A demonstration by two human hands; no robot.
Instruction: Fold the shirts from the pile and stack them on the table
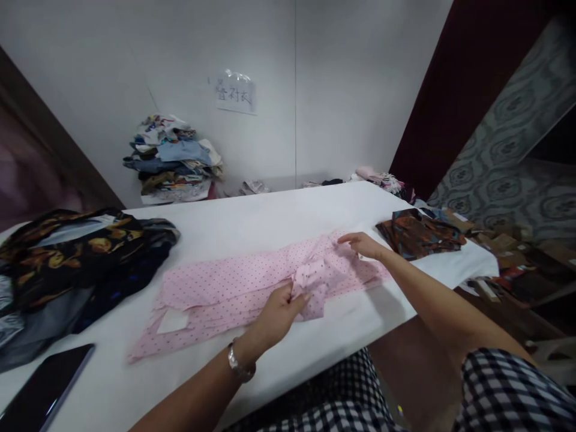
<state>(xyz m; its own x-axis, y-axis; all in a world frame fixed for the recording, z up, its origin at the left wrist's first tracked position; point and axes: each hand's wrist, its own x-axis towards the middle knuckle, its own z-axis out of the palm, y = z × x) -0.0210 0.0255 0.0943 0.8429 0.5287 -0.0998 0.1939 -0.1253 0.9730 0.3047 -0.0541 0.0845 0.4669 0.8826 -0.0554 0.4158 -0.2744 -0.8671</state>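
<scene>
Pink dotted shirt: lies in a long, narrow strip along the near half of the bench [270,213], part of it bunched up near the right end; a white patch shows toward its left end, and I cannot tell whether that is bench or something else.
Left hand [278,312]: thumb and fingers grasp the bunched part of the shirt [225,282].
Right hand [362,245]: index finger stretched out at the shirt's far edge; I cannot tell whether the fingers pinch cloth or only touch it.
Creasing risk: the bunched part could set wrinkles if pressed flat as it is, because its layers look crumpled.
Dragging risk: a hard pull by the left hand could skew the strip, since nothing visibly holds its left end.
Dark clothes heap [94,264]: near the shirt's left end, so a sideways slide could tangle the two.
Phone [47,387]: at the near left, well apart from both hands.
Brown patterned garment [418,234]: lies beyond the right forearm, where a wide sweep might knock it.
Clothes stack [175,159]: uneven, against the wall.
</scene>
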